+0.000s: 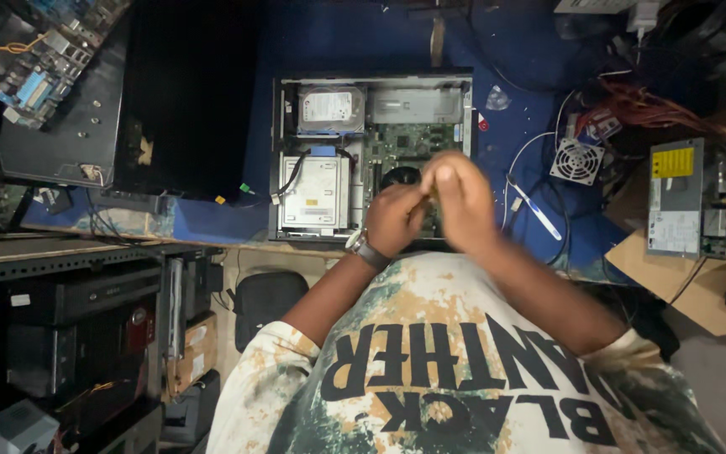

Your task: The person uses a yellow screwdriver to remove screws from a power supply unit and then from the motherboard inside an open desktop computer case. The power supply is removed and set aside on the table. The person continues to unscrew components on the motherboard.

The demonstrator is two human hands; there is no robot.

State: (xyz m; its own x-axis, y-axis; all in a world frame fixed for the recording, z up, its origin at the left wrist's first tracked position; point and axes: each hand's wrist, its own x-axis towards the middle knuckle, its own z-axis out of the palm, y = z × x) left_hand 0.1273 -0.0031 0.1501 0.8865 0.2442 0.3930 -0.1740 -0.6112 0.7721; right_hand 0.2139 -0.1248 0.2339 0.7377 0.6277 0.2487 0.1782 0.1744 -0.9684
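Both hands, left (pixel 395 217) & right (pixel 461 202), fingers curled together over open PC case (pixel 287 151); grip unclear, blurred.

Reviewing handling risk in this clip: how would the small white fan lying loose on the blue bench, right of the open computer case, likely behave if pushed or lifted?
The white fan looks like a thin plastic frame, so probably light and stiff. It lies flat, so it would likely slide rather than roll or tip. Cables crowd around it; whether one is attached is unclear, so it might snag.

camo tee w/ lettering (pixel 464 370), wristwatch (pixel 366 250)
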